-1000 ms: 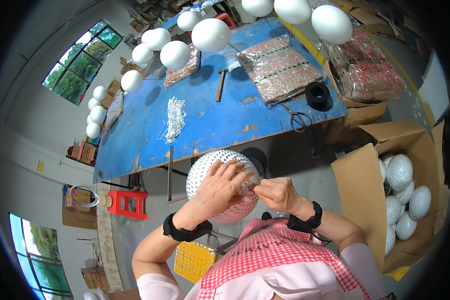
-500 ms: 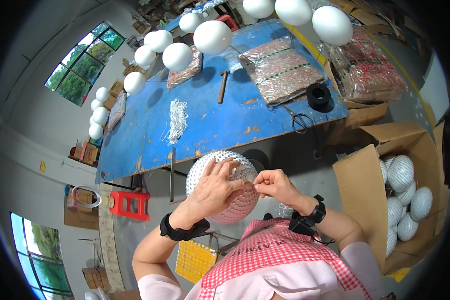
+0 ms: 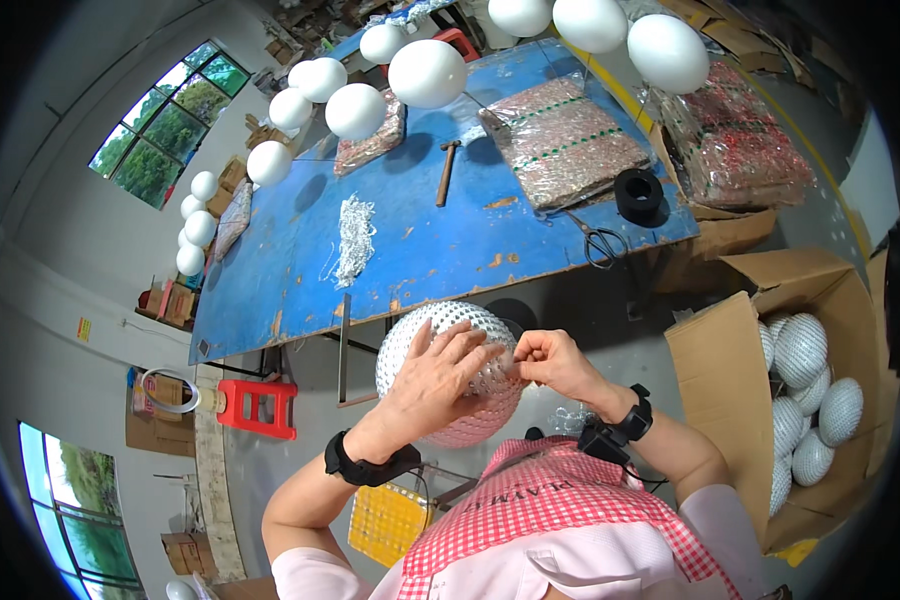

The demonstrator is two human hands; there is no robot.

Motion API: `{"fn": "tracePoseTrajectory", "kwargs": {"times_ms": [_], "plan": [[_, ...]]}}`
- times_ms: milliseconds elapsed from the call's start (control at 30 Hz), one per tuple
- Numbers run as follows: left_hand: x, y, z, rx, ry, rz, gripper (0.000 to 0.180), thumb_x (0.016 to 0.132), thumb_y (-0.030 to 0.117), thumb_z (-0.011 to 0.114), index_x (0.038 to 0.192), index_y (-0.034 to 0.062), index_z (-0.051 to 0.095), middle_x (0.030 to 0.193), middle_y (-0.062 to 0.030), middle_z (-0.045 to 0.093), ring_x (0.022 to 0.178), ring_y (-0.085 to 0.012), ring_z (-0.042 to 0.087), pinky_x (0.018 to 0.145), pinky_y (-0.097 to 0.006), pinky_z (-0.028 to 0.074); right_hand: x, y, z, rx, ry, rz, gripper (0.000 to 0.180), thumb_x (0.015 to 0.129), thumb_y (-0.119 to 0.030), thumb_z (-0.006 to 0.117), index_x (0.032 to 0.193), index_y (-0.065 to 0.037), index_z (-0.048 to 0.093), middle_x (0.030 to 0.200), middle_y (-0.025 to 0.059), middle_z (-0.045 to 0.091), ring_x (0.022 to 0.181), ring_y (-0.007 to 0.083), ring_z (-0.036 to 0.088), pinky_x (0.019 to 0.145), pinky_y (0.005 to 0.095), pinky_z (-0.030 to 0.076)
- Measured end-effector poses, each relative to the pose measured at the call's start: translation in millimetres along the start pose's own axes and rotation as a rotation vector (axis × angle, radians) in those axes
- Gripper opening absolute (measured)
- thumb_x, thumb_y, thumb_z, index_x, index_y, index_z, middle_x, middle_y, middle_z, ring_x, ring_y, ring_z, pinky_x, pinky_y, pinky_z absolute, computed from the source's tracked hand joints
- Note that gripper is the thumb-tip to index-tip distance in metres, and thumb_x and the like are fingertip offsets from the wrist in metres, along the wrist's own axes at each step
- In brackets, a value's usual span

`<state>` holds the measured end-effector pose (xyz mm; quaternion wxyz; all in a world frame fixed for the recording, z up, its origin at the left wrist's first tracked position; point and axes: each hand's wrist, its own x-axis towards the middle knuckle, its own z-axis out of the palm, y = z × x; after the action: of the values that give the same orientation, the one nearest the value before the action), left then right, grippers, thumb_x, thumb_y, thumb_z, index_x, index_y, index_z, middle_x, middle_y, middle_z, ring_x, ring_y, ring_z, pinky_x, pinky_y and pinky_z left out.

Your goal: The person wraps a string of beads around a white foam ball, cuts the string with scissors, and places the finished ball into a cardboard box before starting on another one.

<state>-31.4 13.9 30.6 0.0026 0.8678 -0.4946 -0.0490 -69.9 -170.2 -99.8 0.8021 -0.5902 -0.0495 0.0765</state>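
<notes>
Since the frame half a second ago, the left hand (image 3: 425,380) has laid its fingers out straighter across the studded ball (image 3: 400,340), and the right hand (image 3: 567,370) has shifted slightly up.

The blue bench (image 3: 300,250), its paint chipped, spans the upper middle of the frame. An open cardboard box (image 3: 715,375) at right holds more studded balls (image 3: 840,410). A plastic-wrapped bundle (image 3: 565,140) lies on the bench's right part. The silver-studded ball sits at the frame's centre, below the bench's near edge and above the checked apron (image 3: 570,490). The left hand is spread, palm down, against it; the right pinches thumb and fingertips together at its right side, what lies between too small to tell. On the bench lie a hammer (image 3: 446,175), scissors (image 3: 600,242) and a black tape roll (image 3: 638,192).
</notes>
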Motion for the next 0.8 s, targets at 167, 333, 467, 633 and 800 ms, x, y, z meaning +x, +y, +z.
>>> {"fn": "tracePoseTrajectory", "kwargs": {"times_ms": [167, 333, 467, 633, 800], "plan": [[-2, -12, -8, 0.064, 0.052, 0.076, 0.046, 0.076, 0.025, 0.069, 0.119, 0.0162, 0.055, 0.123, -0.0098, 0.05, 0.126, -0.0278, 0.039, 0.106, -0.049, 0.024, 7, 1, 1, -0.052, -0.006, -0.095, 0.01, 0.081, -0.006, 0.066, 0.077, -0.001, 0.058, 0.066, -0.0014, 0.057, 0.059, 0.0022, 0.051, 0.051, 0.0187, 0.041], [-6, -21, -10, -0.038, 0.027, -0.034, 0.033, 0.078, 0.021, 0.067, 0.11, 0.0144, 0.063, 0.117, -0.0113, 0.051, 0.118, -0.0294, 0.043, 0.1, -0.045, 0.031, 6, -13, 9, 0.049, -0.034, -0.044, 0.012, 0.083, -0.009, 0.066, 0.079, -0.002, 0.058, 0.068, 0.0007, 0.059, 0.06, 0.0035, 0.054, 0.051, 0.0186, 0.043], [-3, -15, -6, -0.061, 0.069, -0.016, 0.037, 0.08, 0.025, 0.066, 0.115, 0.0159, 0.059, 0.113, -0.0105, 0.052, 0.114, -0.0293, 0.046, 0.097, -0.044, 0.034, 2, -22, 11, 0.002, 0.039, 0.061, 0.012, 0.083, -0.009, 0.065, 0.081, -0.002, 0.056, 0.065, 0.0013, 0.059, 0.058, 0.0044, 0.056, 0.05, 0.0186, 0.044], [0, -12, -4, 0.084, 0.118, 0.014, 0.038, 0.081, 0.029, 0.065, 0.115, 0.0154, 0.057, 0.116, -0.0107, 0.054, 0.119, -0.0297, 0.045, 0.102, -0.043, 0.031, 3, -19, 6, -0.056, 0.093, 0.099, 0.012, 0.083, -0.01, 0.065, 0.082, -0.002, 0.056, 0.062, 0.001, 0.059, 0.054, 0.0041, 0.055, 0.048, 0.0185, 0.042], [1, -24, -3, -0.044, 0.063, -0.001, 0.036, 0.081, 0.028, 0.066, 0.112, 0.0129, 0.058, 0.131, -0.0127, 0.049, 0.125, -0.0316, 0.041, 0.104, -0.043, 0.031, 6, -15, 4, 0.039, 0.047, 0.098, 0.012, 0.082, -0.01, 0.066, 0.086, -0.002, 0.057, 0.062, 0.0012, 0.06, 0.054, 0.0038, 0.054, 0.046, 0.0184, 0.041]]}}
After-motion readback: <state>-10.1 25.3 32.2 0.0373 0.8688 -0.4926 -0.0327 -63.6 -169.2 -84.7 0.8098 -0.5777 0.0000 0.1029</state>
